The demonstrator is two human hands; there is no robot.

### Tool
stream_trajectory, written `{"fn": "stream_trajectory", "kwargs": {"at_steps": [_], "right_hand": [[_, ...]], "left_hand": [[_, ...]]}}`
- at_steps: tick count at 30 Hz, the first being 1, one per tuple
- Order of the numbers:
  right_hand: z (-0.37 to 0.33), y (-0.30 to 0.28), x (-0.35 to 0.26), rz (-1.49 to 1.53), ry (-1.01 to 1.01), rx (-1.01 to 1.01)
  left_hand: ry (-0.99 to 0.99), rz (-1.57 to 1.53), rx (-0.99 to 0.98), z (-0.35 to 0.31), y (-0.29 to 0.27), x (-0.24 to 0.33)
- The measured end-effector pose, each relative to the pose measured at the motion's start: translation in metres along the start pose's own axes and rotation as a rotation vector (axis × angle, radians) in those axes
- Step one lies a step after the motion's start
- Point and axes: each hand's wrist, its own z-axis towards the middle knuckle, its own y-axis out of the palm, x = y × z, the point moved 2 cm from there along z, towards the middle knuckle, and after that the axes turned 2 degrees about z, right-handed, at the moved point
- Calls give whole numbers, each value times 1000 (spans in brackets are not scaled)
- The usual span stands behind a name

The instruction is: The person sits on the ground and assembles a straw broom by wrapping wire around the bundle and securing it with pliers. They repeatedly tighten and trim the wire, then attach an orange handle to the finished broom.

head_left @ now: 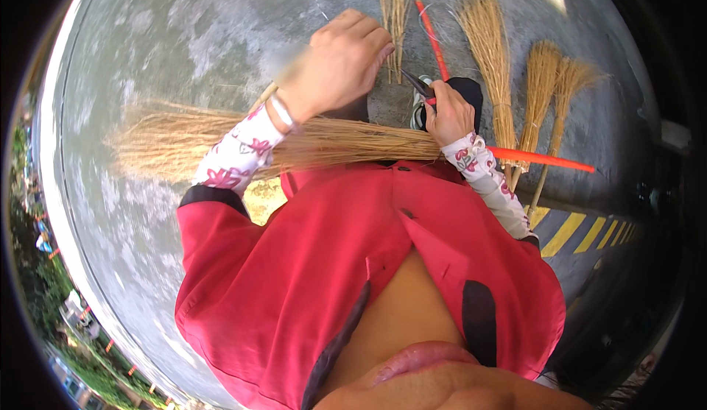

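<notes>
A straw broom (353, 139) lies crosswise over my lap, its bristles fanning out to the left. An orange-red handle (545, 159) sticks out on the right, beyond my right forearm. My right hand (449, 112) is closed round a pair of pliers (417, 82) with dark jaws and a bit of red grip showing. Their jaws point up and left toward my left hand (342, 60), which is raised above the broom with curled fingers. What it holds, if anything, is hidden. Under my left wrist a thin pale stick (263, 96) shows.
Several straw brooms lie on the grey concrete floor (169, 49): one broom (486, 49) at the right, two smaller ones (541, 90) beside it, and a straw bundle (395, 5) ahead. An orange-red stick (432, 38) lies near my shoe (418, 108). Yellow-striped marking (563, 233) runs at right.
</notes>
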Motion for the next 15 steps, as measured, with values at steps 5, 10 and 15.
{"fn": "stream_trajectory", "kwargs": {"at_steps": [5, 10, 15], "right_hand": [[2, -24, 24, -240, -11, 9], [-9, -40, 44, -338, -7, -53], [-1, -47, 50, -356, -29, -144]], "left_hand": [[-318, -609, -616, 30, 60, -11], [-337, -1078, -936, 44, 93, -19], [-418, -1213, -878, 34, 112, -23]]}}
